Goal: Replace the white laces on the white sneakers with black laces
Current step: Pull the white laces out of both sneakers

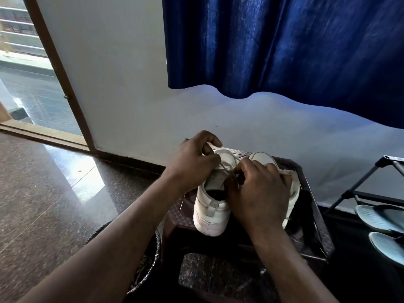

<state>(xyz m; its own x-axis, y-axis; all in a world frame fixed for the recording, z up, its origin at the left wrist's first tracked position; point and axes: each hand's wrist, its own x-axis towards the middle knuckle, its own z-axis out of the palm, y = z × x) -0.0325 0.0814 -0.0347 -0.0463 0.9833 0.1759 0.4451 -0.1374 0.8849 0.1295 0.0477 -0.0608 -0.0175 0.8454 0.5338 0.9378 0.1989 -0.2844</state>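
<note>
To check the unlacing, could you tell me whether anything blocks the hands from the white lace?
Nothing visible does: the left hand and right hand both pinch the white lace on the sneaker.

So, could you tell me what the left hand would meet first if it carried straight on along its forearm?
Probably the toe of the white sneaker just beyond the left hand, which pinches a white lace; if it clears that, the wall. Depth is unclear.

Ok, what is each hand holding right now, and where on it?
The white lace of one sneaker: the left hand pinches a loose strand above the toe; the right hand pinches it by the eyelets.
</note>
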